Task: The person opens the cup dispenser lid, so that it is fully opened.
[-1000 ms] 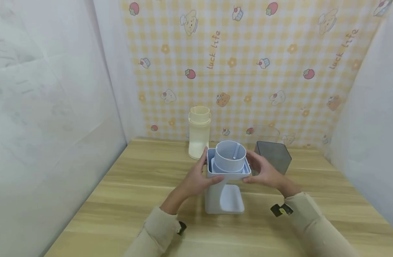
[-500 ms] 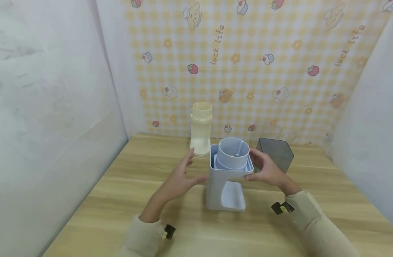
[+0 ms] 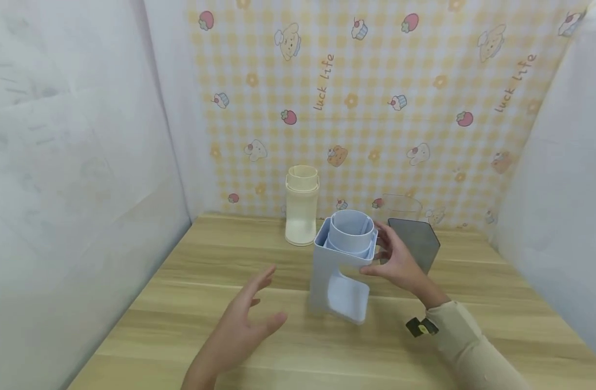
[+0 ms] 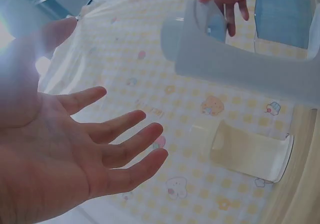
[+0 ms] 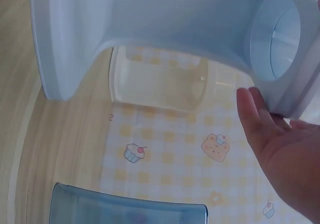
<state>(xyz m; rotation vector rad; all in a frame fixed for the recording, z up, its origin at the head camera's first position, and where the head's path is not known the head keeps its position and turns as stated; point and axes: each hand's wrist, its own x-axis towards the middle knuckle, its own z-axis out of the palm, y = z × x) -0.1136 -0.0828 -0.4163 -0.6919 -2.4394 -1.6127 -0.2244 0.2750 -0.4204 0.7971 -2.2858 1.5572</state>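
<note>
A pale blue dispenser stand (image 3: 322, 281) has a square top, a C-shaped side and a flat foot; in the head view it stands turned at an angle and its lower left part is blurred. A pale blue round cylinder (image 3: 350, 233) sits inside its square top. My right hand (image 3: 397, 265) grips the top's right side, thumb in front and fingers behind; the right wrist view shows the fingers (image 5: 255, 112) against the upper rim. My left hand (image 3: 234, 325) hovers left of the stand, fingers spread and apart from it, palm bare in the left wrist view.
A cream stand (image 3: 301, 211) of similar shape is upright near the back wall. Behind my right hand is a smoky see-through box (image 3: 417, 244). White sheets (image 3: 83, 189) hang at the sides, and a yellow checked cloth (image 3: 356, 124) covers the back above the wooden table (image 3: 190, 303).
My left hand has let go of the blue stand and moved left and toward me. My right hand has kept its hold, and the stand has turned, its foot now angled.
</note>
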